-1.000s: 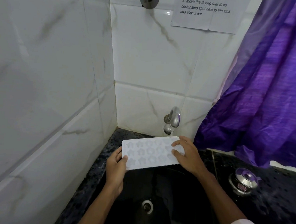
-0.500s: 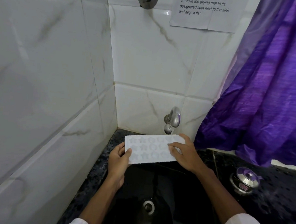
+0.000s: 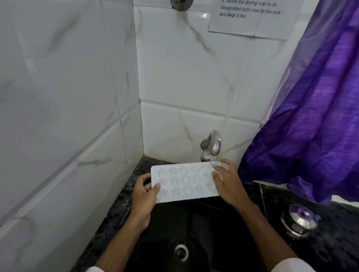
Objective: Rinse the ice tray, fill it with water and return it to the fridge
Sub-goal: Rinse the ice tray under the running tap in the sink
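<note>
A white ice tray (image 3: 182,180) with star and round cavities is held level over the black sink (image 3: 207,231). My left hand (image 3: 144,193) grips its left end, thumb on top. My right hand (image 3: 227,184) holds its right end, fingers curled over the far right corner. A chrome tap (image 3: 212,145) on the tiled wall runs a thin stream of water onto that corner, right beside my right fingers.
The sink drain (image 3: 181,252) lies below the tray. A steel lidded pot (image 3: 300,220) stands on the dark counter at the right. A purple curtain (image 3: 321,114) hangs at the right. White tiled walls close the left and back; a paper notice (image 3: 250,14) is stuck above.
The tray has shifted slightly so its far right corner sits under the tap's stream. My right fingers have moved from the tray's top face to that corner.
</note>
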The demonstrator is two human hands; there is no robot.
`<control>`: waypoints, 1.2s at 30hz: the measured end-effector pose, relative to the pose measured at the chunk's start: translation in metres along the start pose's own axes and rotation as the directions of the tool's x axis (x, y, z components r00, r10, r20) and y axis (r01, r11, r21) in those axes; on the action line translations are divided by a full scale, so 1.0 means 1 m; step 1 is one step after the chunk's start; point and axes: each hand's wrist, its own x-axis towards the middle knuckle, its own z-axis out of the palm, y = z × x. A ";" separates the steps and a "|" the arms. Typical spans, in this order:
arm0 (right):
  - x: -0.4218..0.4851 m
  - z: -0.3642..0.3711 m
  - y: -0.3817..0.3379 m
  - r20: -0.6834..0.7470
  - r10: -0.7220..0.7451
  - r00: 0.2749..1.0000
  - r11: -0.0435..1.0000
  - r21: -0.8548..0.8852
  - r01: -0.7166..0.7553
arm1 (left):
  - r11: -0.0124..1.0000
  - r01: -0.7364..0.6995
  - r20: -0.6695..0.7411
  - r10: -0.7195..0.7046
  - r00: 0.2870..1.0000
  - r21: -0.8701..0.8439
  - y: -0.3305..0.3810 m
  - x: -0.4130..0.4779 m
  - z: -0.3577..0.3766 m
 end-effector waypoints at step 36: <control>-0.010 0.002 0.007 0.165 -0.021 0.986 1.000 0.014 0.019 | 0.989 0.049 -0.105 -0.064 0.992 -0.139 -0.010 -0.005 -0.007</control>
